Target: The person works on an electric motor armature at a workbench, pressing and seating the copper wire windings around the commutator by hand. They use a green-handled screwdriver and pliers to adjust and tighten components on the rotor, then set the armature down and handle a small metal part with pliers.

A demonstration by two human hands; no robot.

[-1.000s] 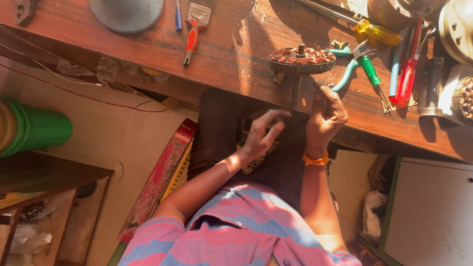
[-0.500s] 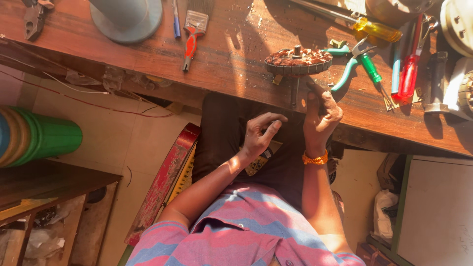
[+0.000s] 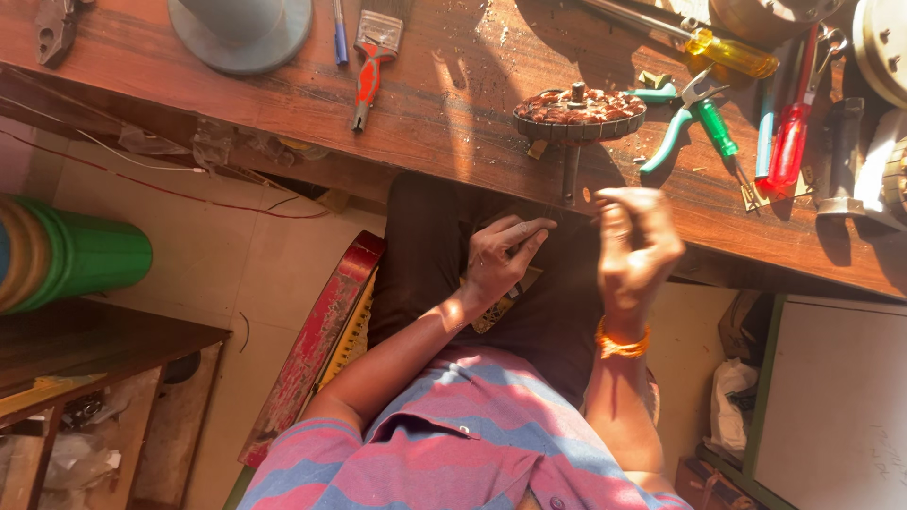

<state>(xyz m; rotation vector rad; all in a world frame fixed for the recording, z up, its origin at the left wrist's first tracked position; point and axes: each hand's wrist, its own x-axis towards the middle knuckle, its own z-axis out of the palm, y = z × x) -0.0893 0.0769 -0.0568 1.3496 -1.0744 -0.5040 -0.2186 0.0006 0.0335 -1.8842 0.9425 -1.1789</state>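
A scuffed wooden workbench [image 3: 444,104] in sunlight runs above the person's lap. The left hand [image 3: 501,253] rests on dark trousers, fingers loosely spread, clamped on nothing visible. The right hand [image 3: 635,247], blurred, is raised beside it with fingers curled together; whether it pinches anything I cannot tell. Just above both stands the copper-wound stator [image 3: 578,111] on its shaft, with green-handled pliers [image 3: 694,118] to its right.

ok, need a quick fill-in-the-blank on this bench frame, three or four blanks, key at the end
1. The pliers beside the wound coil disc have ____ handles.
2. The right hand wears an ____ band at the wrist.
3. The left hand rests on the person's ____.
4. The brush on the wooden bench has a ____ handle.

Missing words: green; orange; lap; red
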